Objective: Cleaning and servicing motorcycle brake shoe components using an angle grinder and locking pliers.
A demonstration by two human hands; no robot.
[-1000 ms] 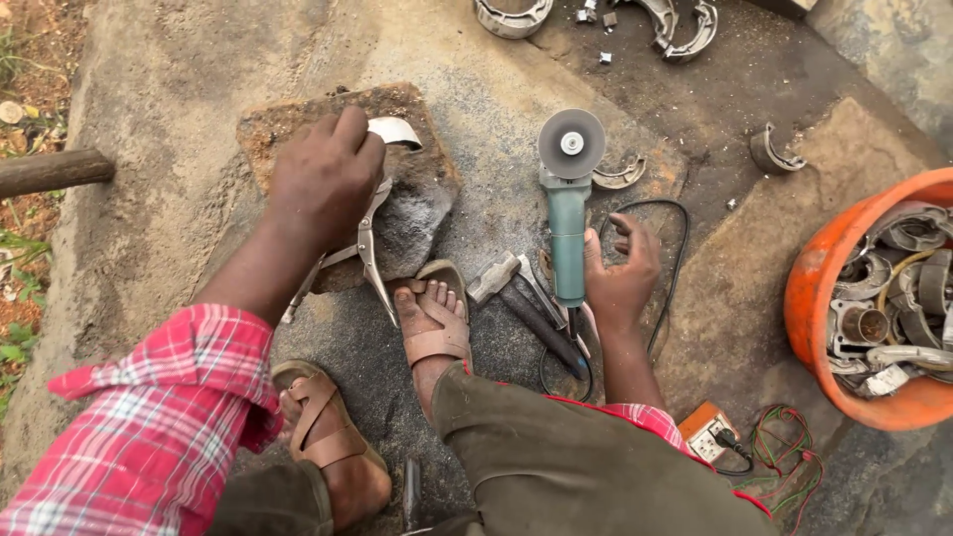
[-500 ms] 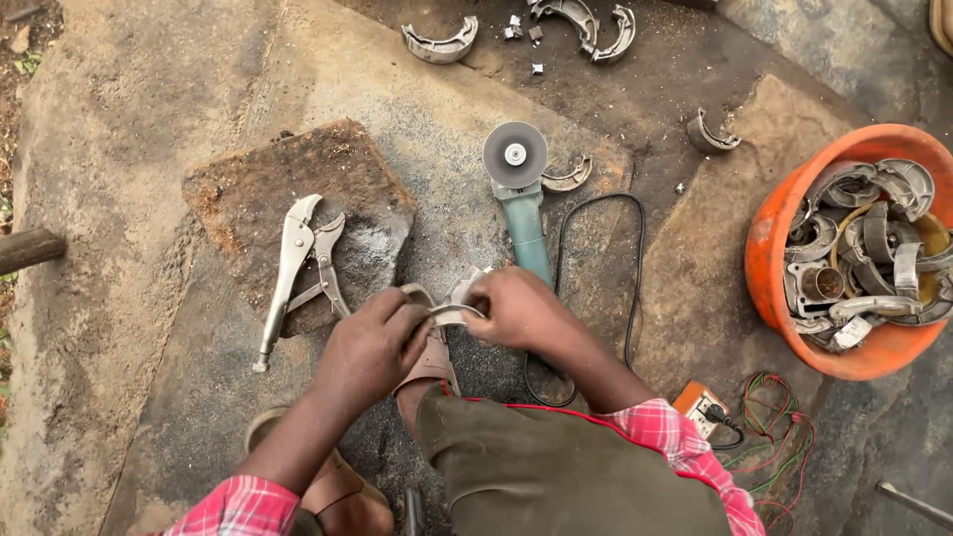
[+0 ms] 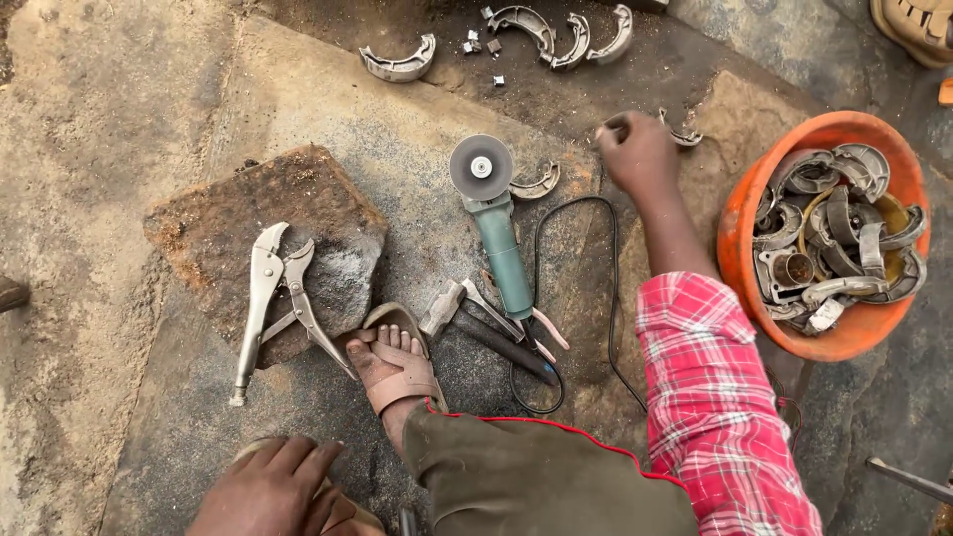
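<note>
A: Reaching out, right hand is far forward on the ground, fingers curled together around a small curved metal piece, a brake shoe by the look of it; only its ends show past the knuckles.

B: Clamped on it?

A: Looks pinched, yes. It sits at the edge of the dark stained patch, just left of the orange bucket, which is full of more brake shoes and metal parts.

B: Left hand?

A: Left hand is low at the frame bottom, fingers loosely spread, resting on a sandalled foot; holding nothing.

B: Tools?

A: Green angle grinder lies between the hands, disc end away from the person, black cord looping to its right. One brake shoe touches the disc guard. Locking pliers lie half on a flat rusty stone to the left. Hammer and another pair of pliers sit near the other foot, just beside the grinder handle.

B: Anything else?

A: More brake shoes at the top, well apart from both hands.
</note>
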